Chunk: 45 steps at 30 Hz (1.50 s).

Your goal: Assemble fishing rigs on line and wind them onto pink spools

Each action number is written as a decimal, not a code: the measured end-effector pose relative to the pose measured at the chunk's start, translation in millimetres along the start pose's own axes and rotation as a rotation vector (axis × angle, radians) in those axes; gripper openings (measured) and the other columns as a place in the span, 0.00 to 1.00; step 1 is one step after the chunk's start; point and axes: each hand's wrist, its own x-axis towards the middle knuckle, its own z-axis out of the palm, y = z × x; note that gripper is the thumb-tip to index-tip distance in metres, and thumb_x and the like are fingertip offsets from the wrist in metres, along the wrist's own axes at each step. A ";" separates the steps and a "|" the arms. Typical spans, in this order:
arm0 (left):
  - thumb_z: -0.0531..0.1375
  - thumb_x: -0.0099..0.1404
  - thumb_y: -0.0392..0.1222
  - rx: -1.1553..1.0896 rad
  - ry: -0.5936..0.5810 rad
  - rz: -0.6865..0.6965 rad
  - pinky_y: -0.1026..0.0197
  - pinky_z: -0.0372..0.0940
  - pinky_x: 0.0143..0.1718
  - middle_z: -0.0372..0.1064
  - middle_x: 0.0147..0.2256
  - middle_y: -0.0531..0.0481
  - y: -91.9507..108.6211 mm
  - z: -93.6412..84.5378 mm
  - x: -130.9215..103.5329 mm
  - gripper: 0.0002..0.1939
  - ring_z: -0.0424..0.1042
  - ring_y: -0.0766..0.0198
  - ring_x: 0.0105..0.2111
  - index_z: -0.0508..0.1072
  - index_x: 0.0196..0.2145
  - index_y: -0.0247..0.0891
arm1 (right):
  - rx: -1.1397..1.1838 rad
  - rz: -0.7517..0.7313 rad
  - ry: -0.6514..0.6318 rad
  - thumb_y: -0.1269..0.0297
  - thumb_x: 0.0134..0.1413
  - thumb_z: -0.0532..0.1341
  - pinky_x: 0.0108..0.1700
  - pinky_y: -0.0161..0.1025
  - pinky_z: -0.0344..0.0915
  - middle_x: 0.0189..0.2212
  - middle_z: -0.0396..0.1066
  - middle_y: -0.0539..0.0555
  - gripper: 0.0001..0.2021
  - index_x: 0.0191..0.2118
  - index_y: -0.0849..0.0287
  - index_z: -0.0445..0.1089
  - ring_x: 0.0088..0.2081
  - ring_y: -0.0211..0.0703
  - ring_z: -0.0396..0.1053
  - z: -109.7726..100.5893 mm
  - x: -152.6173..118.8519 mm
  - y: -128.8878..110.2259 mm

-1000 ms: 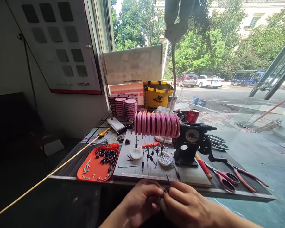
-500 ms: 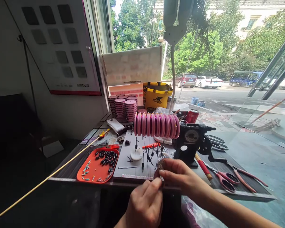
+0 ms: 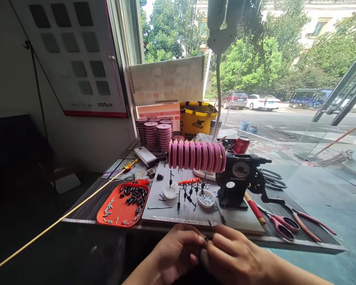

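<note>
My left hand (image 3: pixel 178 249) and my right hand (image 3: pixel 235 253) meet low in front of the table's near edge. Both are closed, their fingertips pinched together around something small and dark that I cannot make out. Just beyond them, thin lines with black pieces (image 3: pixel 178 206) hang down from a row of pink spools (image 3: pixel 197 155). The spools sit side by side on the shaft of a black hand-cranked winder (image 3: pixel 235 180). A small white dish (image 3: pixel 205 205) of silvery beads stands on the white board (image 3: pixel 158 215) behind my hands.
An orange-red tray (image 3: pixel 102 215) with small black parts lies left. Scissors (image 3: pixel 281 227), pliers (image 3: pixel 310 225) and a red-handled tool (image 3: pixel 254 208) lie right. Behind are stacked pink spools (image 3: pixel 164 136), a yellow bag (image 3: pixel 198 120) and a red can (image 3: pixel 241 145). A long thin rod (image 3: pixel 62 217) crosses the left side.
Both hands have moved lower and toward me, off the bead dish, which now shows in full. My right hand has turned over and sits beside the left at the same height.
</note>
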 end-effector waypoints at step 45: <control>0.57 0.42 0.29 0.168 0.027 0.089 0.72 0.47 0.16 0.59 0.16 0.56 0.2 3.4 -2.0 0.03 0.57 0.74 0.17 0.67 0.17 0.33 | 0.026 -0.027 -0.021 0.76 0.57 0.48 0.24 0.37 0.54 0.19 0.66 0.49 0.13 0.27 0.63 0.67 0.21 0.36 0.57 -0.3 2.4 -0.8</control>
